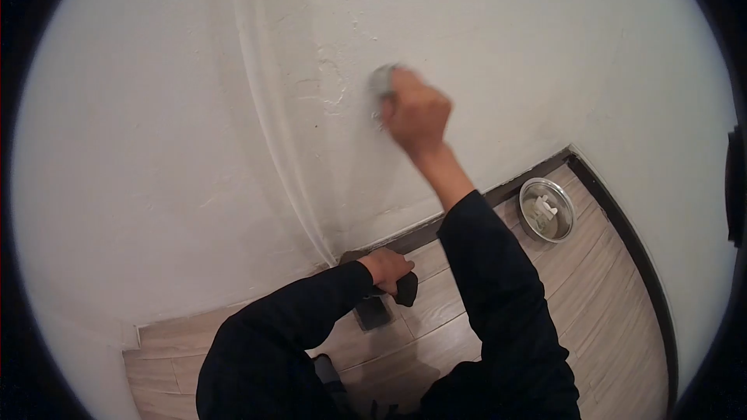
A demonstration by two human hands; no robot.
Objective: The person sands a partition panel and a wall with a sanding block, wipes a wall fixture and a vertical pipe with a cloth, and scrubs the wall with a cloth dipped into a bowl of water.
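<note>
My right hand (421,113) is closed round a greyish-green pad or cloth (383,80), blurred by motion, at the white wall (498,47). Left of it, the wall surface shows raised, wrinkled marks (333,82). Lower down, near the foot of the wall, my left hand (387,268) has its fingers wrapped round a dark cloth-like item (406,289). A dark flat object (373,313) lies on the floor just below that hand.
A round metal bowl (547,210) with white pieces and some liquid stands on the wood-look floor (576,280) at the right. Dark baseboard (632,245) runs along the walls to a corner. A pale vertical ridge (268,124) crosses the wall.
</note>
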